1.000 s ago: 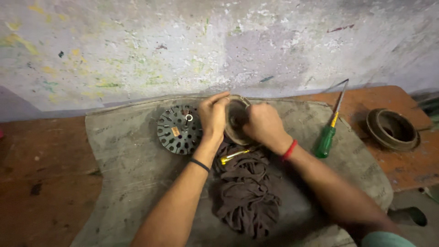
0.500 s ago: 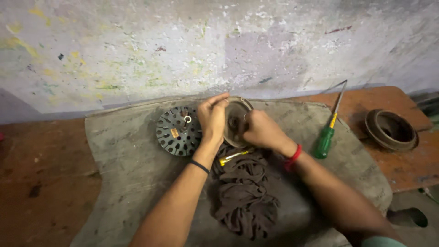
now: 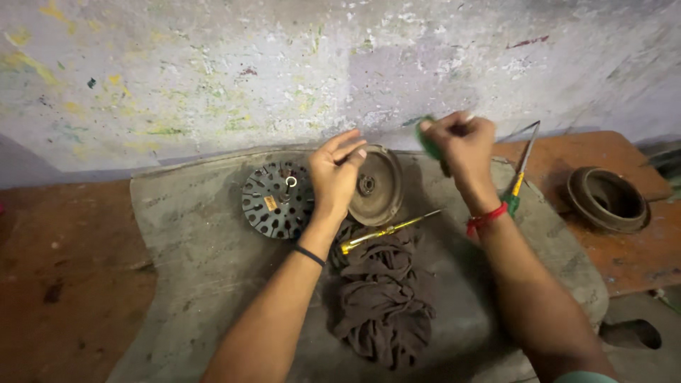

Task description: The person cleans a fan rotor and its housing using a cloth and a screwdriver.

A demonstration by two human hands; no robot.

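Since the earlier frame, the right hand [image 3: 457, 142] has lifted off the round grey metal cover disc [image 3: 376, 186] and moved right and up, toward the far wall; its fingers are now curled shut, pinching a small blurred green object [image 3: 428, 144] whose kind cannot be told. That hand is well apart from the disc. The left hand [image 3: 335, 176] remains on the disc, fingers pressed together along its left rim, thumb at the near side. The disc stands on edge, tilted, its hollow face and centre hub turned right and toward the viewer; it rests at the far middle of the grey cloth mat [image 3: 191, 269].

Just left of the disc lies the black slotted circular core [image 3: 277, 200], flat. A yellow-handled screwdriver [image 3: 386, 232] lies on the dark brown rag [image 3: 383, 298] just near of the disc, its long axis running left-near to right-far, tip pointing right. A green-handled screwdriver [image 3: 518, 181] lies farther right.
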